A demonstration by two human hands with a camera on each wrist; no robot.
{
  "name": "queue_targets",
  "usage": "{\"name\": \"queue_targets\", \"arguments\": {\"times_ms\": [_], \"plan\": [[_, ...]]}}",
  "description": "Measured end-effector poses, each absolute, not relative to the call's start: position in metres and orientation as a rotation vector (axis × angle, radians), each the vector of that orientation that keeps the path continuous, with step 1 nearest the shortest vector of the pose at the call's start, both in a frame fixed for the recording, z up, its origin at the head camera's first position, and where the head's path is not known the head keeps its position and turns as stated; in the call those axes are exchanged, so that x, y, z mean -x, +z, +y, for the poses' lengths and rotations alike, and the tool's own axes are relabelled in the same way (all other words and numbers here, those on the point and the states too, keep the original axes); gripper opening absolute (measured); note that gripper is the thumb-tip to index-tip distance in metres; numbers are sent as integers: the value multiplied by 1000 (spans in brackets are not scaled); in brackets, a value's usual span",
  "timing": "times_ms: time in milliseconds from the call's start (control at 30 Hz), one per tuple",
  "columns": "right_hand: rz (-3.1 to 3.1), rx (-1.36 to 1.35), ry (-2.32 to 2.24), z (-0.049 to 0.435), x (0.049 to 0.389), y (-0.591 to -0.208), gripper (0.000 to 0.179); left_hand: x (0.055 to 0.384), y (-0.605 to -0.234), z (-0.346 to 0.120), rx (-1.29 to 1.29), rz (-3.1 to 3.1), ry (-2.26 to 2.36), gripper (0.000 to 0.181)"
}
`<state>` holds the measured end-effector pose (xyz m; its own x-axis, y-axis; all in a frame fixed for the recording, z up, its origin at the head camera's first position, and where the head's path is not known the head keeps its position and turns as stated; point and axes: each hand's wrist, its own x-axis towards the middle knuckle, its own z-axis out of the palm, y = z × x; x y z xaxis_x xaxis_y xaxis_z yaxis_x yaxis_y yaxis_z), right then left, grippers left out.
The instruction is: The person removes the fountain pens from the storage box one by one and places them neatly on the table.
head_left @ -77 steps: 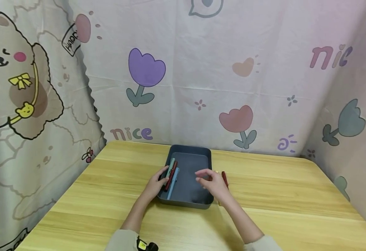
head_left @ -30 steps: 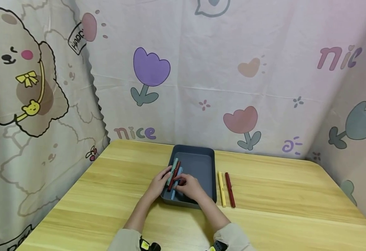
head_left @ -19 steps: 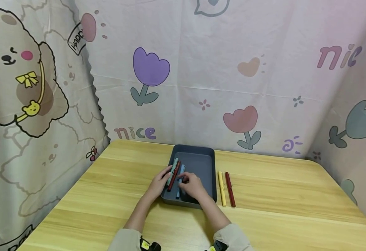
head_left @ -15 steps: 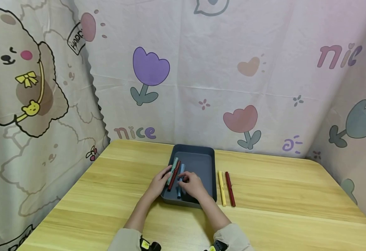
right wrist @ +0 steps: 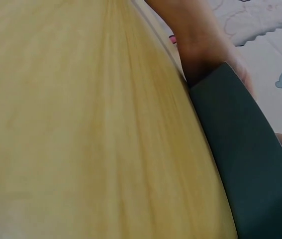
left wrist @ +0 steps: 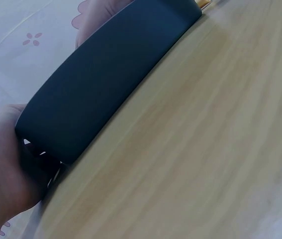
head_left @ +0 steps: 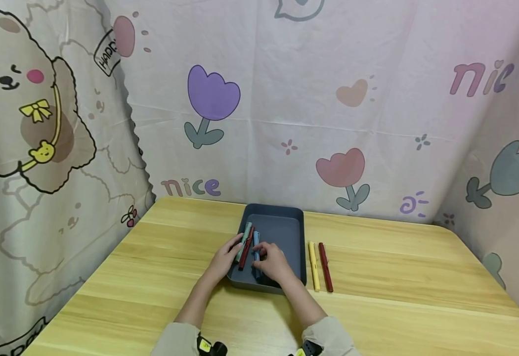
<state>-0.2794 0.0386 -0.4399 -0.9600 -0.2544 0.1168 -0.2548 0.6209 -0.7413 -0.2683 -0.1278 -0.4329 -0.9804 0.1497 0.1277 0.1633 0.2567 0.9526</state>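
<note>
A dark grey tray [head_left: 281, 228] stands on the table, with three capped pens in its left half. My left hand [head_left: 220, 261] grips the left wall, fingertips inside the rim beside the mint-green pen [head_left: 247, 229]. Right of that lies a dark red pen [head_left: 246, 249], slanted close along it. My right hand [head_left: 276, 264] reaches over the tray and pinches the light blue pen [head_left: 257, 238] between thumb and fingers; the hand covers part of it. Both wrist views show mostly the tray's outer wall [left wrist: 106, 79], hiding the pens.
On the wooden table [head_left: 397, 277], right of the tray, a yellow pen [head_left: 314, 267] and another dark red pen [head_left: 325, 267] lie side by side. A printed cloth [head_left: 277, 99] hangs behind the table and along both sides.
My right hand has come left from beside the yellow and red pens into the tray. The blue pen has shifted right, away from the red pen, and turned straighter. My left hand has stayed put.
</note>
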Motion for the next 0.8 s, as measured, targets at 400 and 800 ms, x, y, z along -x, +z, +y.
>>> {"name": "queue_targets", "arguments": {"times_ms": [400,800], "plan": [[-2810,-364,1368,40,278,-439,30,257,-419,-126,326,-2484,-1890,45],[-2768,-349,1387,42,277,-439,26,282,-454,-130,296,-2481,-1874,44]]}}
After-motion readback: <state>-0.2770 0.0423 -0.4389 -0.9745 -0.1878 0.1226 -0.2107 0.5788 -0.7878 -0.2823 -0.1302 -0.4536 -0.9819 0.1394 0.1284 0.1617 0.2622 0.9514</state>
